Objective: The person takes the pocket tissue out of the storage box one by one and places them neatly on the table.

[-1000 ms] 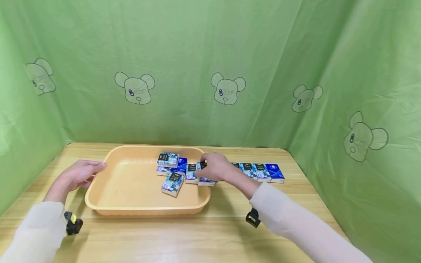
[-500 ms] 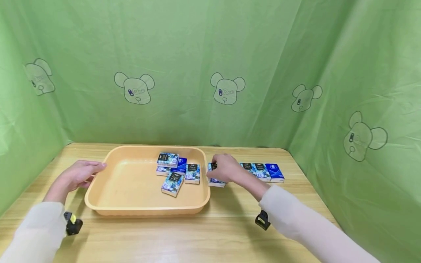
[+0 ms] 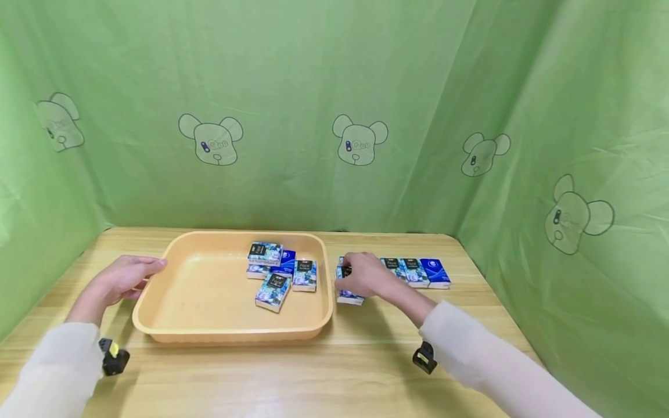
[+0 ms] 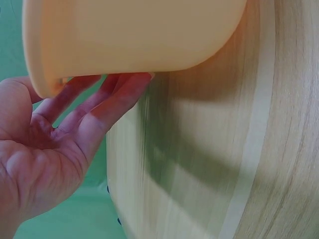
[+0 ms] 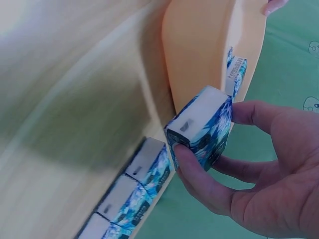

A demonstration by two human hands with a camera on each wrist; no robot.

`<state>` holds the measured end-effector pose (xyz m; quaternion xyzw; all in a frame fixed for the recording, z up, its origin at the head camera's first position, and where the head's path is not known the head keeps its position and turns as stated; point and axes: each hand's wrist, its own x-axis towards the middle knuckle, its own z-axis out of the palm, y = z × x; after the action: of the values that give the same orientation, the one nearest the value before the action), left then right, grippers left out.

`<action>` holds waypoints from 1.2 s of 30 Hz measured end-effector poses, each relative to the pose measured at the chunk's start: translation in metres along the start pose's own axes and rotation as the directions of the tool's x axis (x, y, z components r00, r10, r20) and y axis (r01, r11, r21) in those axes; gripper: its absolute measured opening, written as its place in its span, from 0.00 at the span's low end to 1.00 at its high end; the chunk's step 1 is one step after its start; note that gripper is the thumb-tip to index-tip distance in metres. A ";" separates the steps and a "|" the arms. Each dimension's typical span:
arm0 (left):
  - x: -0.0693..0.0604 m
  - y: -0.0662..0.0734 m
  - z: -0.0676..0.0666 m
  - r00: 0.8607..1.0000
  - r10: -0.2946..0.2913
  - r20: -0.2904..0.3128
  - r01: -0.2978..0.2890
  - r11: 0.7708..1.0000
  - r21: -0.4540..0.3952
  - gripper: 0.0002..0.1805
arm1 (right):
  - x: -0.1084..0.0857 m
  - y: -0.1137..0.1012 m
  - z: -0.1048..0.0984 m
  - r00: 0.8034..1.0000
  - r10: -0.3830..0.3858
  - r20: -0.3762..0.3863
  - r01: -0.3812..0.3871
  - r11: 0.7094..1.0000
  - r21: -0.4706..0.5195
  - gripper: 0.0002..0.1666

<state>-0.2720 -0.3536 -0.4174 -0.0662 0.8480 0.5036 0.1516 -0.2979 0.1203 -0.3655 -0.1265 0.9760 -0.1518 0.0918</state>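
Note:
My right hand (image 3: pixel 363 276) pinches a blue floral tissue pack (image 5: pixel 203 127) between thumb and fingers, just outside the right wall of the orange plastic tray (image 3: pixel 235 333). In the right wrist view, the held pack is tilted near the end of a row of similar packs (image 5: pixel 122 199) on the table. My left hand (image 3: pixel 121 280) holds the tray's left rim; the left wrist view shows its fingertips (image 4: pixel 142 82) against the outer wall. Inside the tray's right half lie several packs, including a loose floral pack (image 3: pixel 274 291) and one stacked floral pack (image 3: pixel 265 253).
A plain blue pack (image 3: pixel 435 273) ends the row at the right on the wooden table (image 3: pixel 251 377). Green curtains (image 3: pixel 292 191) with bear-head prints stand behind and at both sides. My right hand covers part of the row in the head view.
My right hand has carried the floral pack out over the tray's right rim, rightward to the left end of the row. The left hand stays at the tray's left rim.

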 end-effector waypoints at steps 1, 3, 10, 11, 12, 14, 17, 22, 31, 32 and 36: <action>0.000 0.000 0.000 1.000 -0.001 -0.001 0.001 1.000 0.000 0.40 | -0.001 0.001 0.002 1.000 0.001 0.006 -0.001 1.000 0.002 0.35; 0.000 -0.001 0.000 1.000 0.001 0.000 -0.001 1.000 -0.001 0.40 | -0.002 0.003 0.006 1.000 0.001 0.016 -0.001 1.000 0.003 0.35; -0.001 0.000 0.000 1.000 0.006 0.002 -0.006 1.000 -0.010 0.39 | -0.006 0.010 0.026 1.000 -0.002 0.023 0.001 0.999 0.033 0.35; -0.001 0.000 0.000 1.000 0.003 0.000 -0.003 1.000 -0.010 0.39 | -0.006 0.011 0.029 1.000 -0.002 0.020 0.001 1.000 0.030 0.34; -0.001 0.000 0.000 1.000 0.003 -0.001 -0.003 1.000 -0.010 0.39 | -0.007 0.012 0.032 1.000 -0.001 0.017 0.001 0.999 0.033 0.33; -0.001 0.000 0.000 1.000 0.001 -0.002 -0.001 1.000 -0.010 0.39 | -0.007 0.013 0.038 1.000 0.001 0.011 -0.001 0.999 0.034 0.32; -0.001 0.000 0.000 1.000 0.001 -0.001 -0.001 1.000 -0.006 0.39 | -0.007 0.015 0.043 1.000 -0.004 0.000 0.004 0.999 0.032 0.30; -0.001 -0.001 0.000 1.000 0.007 -0.001 -0.007 1.000 -0.002 0.38 | -0.006 0.015 0.048 1.000 -0.010 -0.022 0.011 0.999 0.037 0.30; -0.002 0.001 0.000 1.000 0.000 -0.007 0.000 1.000 -0.010 0.38 | -0.004 0.017 0.051 0.998 -0.031 -0.050 0.032 0.999 0.013 0.36; -0.003 0.001 0.000 1.000 0.000 -0.008 0.000 1.000 -0.010 0.38 | -0.004 0.017 0.050 0.998 -0.029 -0.050 0.029 1.000 0.010 0.36; -0.002 0.001 0.000 1.000 -0.003 -0.007 0.002 1.000 -0.010 0.38 | -0.006 0.017 0.046 0.998 -0.021 -0.057 0.021 1.000 0.010 0.38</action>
<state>-0.2701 -0.3534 -0.4154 -0.0697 0.8459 0.5073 0.1491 -0.2863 0.1254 -0.4133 -0.1319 0.9760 -0.1614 0.0630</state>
